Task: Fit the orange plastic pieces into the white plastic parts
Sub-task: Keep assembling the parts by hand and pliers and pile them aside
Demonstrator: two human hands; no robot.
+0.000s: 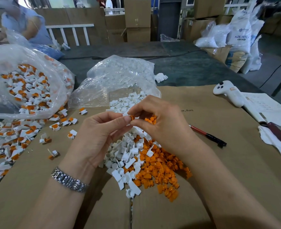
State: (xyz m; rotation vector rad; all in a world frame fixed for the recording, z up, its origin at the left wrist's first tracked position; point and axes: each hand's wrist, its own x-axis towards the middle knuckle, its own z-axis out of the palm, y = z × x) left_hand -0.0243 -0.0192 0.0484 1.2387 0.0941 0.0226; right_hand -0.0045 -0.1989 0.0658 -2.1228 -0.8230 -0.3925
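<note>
1. Far left of the grip: a clear plastic bag (29,80) lies open on its side, spilling assembled white-and-orange parts (12,138) across the cardboard sheet (219,162).
2. Just left of the grip: a few assembled pieces lie scattered singly on the cardboard, well apart from the hands.
3. The left hand (100,134), a metal watch (69,180) at its wrist, pinches a white plastic part (125,115) between thumb and curled fingers, raised above the piles.
4. At the grip itself: an orange plastic piece (131,117) sits against the white part, the two touching where the fingertips of both hands meet.
5. The right hand (161,123) closes thumb and forefinger on the orange piece, its other fingers curled behind.
6. Behind the grip: a second clear bag (120,76) holds loose white parts.
7. Directly below the grip: a heap of white parts (123,162) on the left touches a heap of orange pieces (161,167) on the right.
8. Right of the grip: a red-and-black pen (207,135) lies on the cardboard near the right wrist.
9. Far right: a white handheld controller (229,93) rests beside a sheet of paper (268,109).
</note>
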